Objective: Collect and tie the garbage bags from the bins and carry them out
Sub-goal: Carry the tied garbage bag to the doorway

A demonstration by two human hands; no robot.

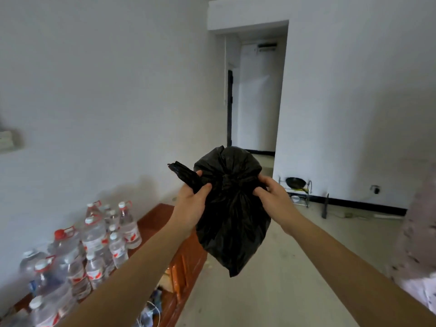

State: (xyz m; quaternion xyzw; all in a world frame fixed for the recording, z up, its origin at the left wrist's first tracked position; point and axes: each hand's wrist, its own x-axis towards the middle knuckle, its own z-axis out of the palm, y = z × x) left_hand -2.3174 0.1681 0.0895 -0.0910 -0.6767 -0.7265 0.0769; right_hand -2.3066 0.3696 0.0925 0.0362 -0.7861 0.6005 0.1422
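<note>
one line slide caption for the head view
Both hands, left hand and right hand, grip a gathered black garbage bag held up beside stacked water bottles.

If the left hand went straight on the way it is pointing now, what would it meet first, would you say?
The left hand is already closed on a twisted flap of the black garbage bag. Its fingers point up and right, so the bag's bunched top probably comes first; beyond that, the white wall, though depth is unclear.

I see clear water bottles (103, 237) crowding the wooden cabinet's (186, 263) top at left; a black pan (295, 182) sits on a wire rack (304, 197) by the far wall.
</note>
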